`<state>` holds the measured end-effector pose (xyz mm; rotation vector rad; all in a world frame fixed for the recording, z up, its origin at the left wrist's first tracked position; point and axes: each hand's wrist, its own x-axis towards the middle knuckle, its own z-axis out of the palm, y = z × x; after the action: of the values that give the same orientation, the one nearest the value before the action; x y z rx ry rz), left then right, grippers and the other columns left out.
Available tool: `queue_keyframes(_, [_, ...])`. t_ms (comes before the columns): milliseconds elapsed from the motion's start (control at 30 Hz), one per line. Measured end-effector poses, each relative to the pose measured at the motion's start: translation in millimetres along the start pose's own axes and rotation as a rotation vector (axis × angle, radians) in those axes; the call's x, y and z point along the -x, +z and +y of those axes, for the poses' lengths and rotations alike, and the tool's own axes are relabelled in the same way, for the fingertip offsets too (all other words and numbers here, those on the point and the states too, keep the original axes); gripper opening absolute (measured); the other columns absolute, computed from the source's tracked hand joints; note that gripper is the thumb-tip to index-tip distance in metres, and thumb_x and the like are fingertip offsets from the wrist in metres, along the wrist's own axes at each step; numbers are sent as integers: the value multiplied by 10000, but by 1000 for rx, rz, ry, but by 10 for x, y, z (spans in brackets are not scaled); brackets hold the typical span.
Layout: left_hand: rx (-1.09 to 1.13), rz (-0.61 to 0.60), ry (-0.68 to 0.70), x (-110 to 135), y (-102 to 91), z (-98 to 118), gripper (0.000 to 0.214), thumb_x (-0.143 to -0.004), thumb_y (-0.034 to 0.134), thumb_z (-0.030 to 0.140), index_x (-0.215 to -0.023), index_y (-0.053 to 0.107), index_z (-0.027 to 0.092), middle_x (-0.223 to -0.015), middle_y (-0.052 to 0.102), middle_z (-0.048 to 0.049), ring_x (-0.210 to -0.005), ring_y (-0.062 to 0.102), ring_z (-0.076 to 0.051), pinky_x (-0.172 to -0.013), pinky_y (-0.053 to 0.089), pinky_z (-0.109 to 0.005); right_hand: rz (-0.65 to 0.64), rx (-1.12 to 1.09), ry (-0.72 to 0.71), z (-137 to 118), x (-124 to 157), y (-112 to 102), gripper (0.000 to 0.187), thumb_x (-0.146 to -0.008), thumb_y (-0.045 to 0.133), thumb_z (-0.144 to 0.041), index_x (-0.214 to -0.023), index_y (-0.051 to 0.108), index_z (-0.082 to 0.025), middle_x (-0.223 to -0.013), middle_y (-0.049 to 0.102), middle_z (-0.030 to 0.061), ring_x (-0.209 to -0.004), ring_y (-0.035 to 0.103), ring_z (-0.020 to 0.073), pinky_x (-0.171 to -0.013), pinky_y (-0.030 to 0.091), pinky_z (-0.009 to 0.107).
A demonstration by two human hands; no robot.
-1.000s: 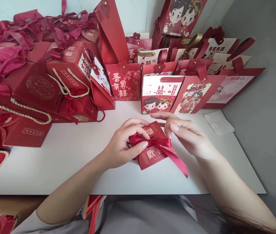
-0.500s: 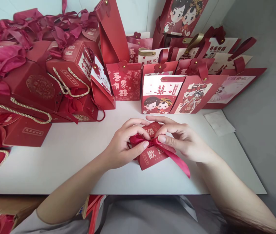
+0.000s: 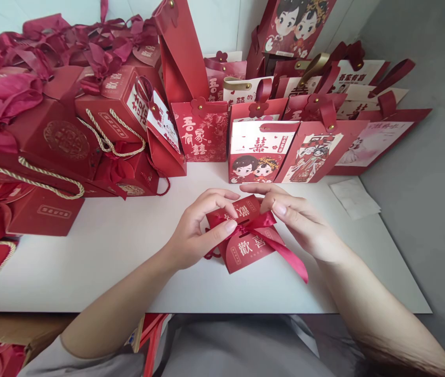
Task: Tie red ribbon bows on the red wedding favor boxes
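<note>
A small red gift box [image 3: 235, 259] with pale gold characters rests on the white table. Across its top, a shiny crimson ribbon [image 3: 287, 257] forms a bow, with one tail trailing to the lower right. My left hand [image 3: 197, 230] is bent round the box's left side, thumb and forefinger closed on the ribbon near the knot; the thumb partly hides the left loop. My right hand [image 3: 304, 222] is at the right, its thumb and forefinger pinched at the end of the right loop. Its other fingers extend behind the box. A dark red cord shows under my left hand.
Ribboned red boxes [image 3: 68, 139] with rope handles are piled at the left. Several red and white gift bags [image 3: 263, 152] stand along the back. A white paper [image 3: 355, 198] lies at the right near the grey wall [image 3: 442, 209]. A cardboard box [image 3: 37, 335] sits below the table's edge.
My right thumb and forefinger have moved right and up from the knot, and the right loop now extends across the box. My left hand has shifted slightly left.
</note>
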<state>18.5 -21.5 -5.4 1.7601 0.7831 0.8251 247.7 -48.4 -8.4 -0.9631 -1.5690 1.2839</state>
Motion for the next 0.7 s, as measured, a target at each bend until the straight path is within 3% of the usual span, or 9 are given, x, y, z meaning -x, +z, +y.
queue_keyframes(133, [-113,54,3,-19,80,21,65,-839,730,260,-865,705,207,-1228,603,-80,-1180,616,-230,-1043,476,-368,-5,35,-38,0,7,20,370,-1020,538,-402,-707,619,-221,-1295,634,48,-1370,484,267,-1120,394,437])
queue_keyframes(367, [-179,-16,-65,-41,103,89,59,-777,669,137,-773,645,191,-1227,603,-56,-1110,643,-205,-983,504,-332,-13,234,-220,50,-61,-10,445,-1041,429,-495,-759,646,-228,-1474,470,38,-1436,385,278,-1218,269,480])
queue_keyframes(700, [-232,-34,-64,-76,114,115,113,-734,606,73,-746,596,186,-1199,602,-57,-1068,643,-203,-938,504,-337,17,204,-193,148,-223,1,537,-1037,399,-535,-676,643,-221,-1476,479,28,-1441,377,272,-1215,294,470])
